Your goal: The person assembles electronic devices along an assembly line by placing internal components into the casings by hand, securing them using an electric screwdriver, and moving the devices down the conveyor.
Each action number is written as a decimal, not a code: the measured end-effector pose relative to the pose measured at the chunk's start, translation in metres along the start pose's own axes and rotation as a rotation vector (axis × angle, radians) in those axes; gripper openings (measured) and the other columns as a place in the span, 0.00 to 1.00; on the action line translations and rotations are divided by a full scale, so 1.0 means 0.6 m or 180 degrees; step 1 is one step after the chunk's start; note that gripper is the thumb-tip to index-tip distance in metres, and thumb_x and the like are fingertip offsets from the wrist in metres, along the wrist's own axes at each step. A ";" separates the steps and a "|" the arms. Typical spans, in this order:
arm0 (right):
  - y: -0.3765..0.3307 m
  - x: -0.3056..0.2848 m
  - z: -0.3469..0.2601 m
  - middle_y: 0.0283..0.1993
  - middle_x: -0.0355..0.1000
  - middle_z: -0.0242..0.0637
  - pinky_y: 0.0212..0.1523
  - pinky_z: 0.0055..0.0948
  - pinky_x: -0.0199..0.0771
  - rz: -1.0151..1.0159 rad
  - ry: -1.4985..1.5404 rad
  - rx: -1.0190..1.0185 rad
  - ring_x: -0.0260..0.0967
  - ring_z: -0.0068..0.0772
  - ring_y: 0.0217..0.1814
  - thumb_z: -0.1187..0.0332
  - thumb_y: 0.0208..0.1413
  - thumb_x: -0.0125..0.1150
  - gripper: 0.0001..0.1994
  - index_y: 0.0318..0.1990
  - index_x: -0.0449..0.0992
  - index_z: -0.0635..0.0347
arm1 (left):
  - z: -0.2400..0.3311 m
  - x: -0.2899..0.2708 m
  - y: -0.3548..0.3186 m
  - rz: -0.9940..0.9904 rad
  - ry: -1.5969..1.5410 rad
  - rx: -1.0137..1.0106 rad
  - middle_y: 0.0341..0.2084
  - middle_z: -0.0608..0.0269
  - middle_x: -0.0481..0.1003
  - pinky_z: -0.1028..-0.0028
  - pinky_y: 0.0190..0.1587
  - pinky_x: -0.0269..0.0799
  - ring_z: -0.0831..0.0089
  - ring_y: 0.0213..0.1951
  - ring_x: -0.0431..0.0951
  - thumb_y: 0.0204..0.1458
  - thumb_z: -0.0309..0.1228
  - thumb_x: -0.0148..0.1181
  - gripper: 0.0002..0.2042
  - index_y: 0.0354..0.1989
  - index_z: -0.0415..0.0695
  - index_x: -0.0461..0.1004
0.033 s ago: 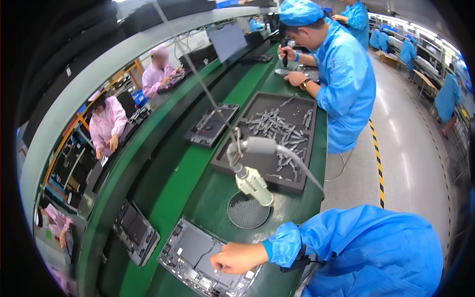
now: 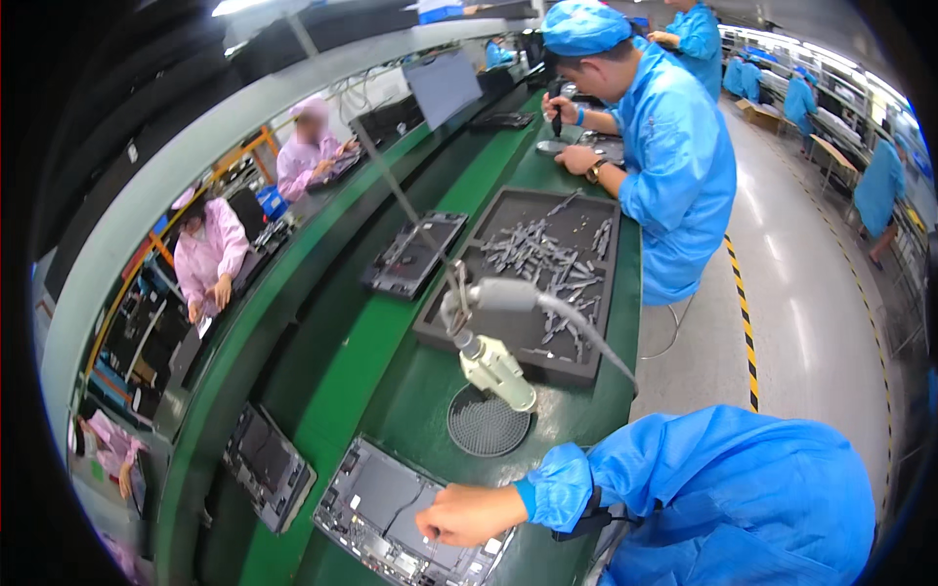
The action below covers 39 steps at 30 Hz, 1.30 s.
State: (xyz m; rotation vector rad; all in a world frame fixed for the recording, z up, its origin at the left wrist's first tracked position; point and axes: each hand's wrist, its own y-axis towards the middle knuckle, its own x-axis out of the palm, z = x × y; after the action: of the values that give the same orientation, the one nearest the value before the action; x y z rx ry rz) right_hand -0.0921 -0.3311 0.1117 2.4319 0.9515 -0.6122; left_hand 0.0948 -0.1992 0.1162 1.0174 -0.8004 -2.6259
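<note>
A green bench [image 2: 410,400] is stretching ahead of me, bearing a dark tray [image 2: 576,371]. An opened laptop base [image 2: 381,493] is lying at the near end, a pale tool [image 2: 496,373] hanging beyond. The right hand [image 2: 469,514] is curling over the base, nearly closed; I cannot tell whether it is gripping anything. Grey parts [image 2: 528,249] are littering the tray.

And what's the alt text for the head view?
A bare right hand curls over an opened, dark grey, rectangular laptop base on a green workbench. Beyond, a cream-coloured tool hangs by a round grey dish, near a dark rectangular tray of small grey parts.
</note>
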 end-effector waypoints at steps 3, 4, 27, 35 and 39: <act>0.003 0.009 -0.002 0.21 0.70 0.40 0.28 0.42 0.68 0.0203 -0.0158 -0.0106 0.71 0.47 0.28 0.71 0.40 0.57 0.06 0.28 0.70 0.62 | -0.005 -0.003 -0.009 -0.0012 -0.0085 0.0262 0.29 0.53 0.75 0.72 0.34 0.73 0.63 0.30 0.76 0.42 0.13 0.55 0.07 0.27 0.38 0.68; 0.004 0.002 -0.007 0.21 0.70 0.40 0.28 0.41 0.68 0.0407 -0.0048 -0.0334 0.71 0.45 0.28 0.71 0.41 0.58 0.06 0.27 0.70 0.62 | 0.000 0.000 -0.005 -0.0054 0.0007 0.0296 0.28 0.53 0.75 0.71 0.34 0.73 0.62 0.30 0.76 0.41 0.13 0.56 0.07 0.26 0.38 0.68; -0.009 -0.029 -0.071 0.23 0.73 0.42 0.25 0.29 0.69 -0.1234 0.0201 0.0092 0.71 0.36 0.22 0.73 0.43 0.63 0.05 0.28 0.77 0.63 | 0.015 -0.016 0.030 -0.0816 0.0269 0.0076 0.40 0.58 0.68 0.64 0.38 0.65 0.59 0.38 0.69 0.26 0.32 0.73 0.27 0.40 0.43 0.71; -0.015 -0.013 -0.071 0.23 0.72 0.41 0.23 0.32 0.66 -0.1105 0.0134 0.0060 0.69 0.40 0.21 0.75 0.42 0.62 0.03 0.27 0.76 0.63 | 0.011 -0.010 0.013 -0.1148 0.0263 0.0022 0.37 0.61 0.66 0.66 0.39 0.63 0.60 0.39 0.67 0.27 0.31 0.72 0.25 0.39 0.45 0.71; -0.015 -0.018 -0.072 0.25 0.72 0.41 0.24 0.33 0.67 -0.1086 0.0015 0.0021 0.70 0.41 0.23 0.75 0.42 0.62 0.03 0.27 0.76 0.62 | 0.008 -0.008 0.014 -0.1122 0.0231 0.0068 0.37 0.62 0.66 0.66 0.37 0.63 0.61 0.38 0.67 0.27 0.30 0.71 0.24 0.38 0.45 0.71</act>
State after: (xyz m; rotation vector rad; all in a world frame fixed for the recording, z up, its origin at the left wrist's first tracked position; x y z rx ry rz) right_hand -0.0955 -0.3063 0.1499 2.2927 1.3827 -0.7246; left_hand 0.0951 -0.2025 0.1269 1.3617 -0.6876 -2.8494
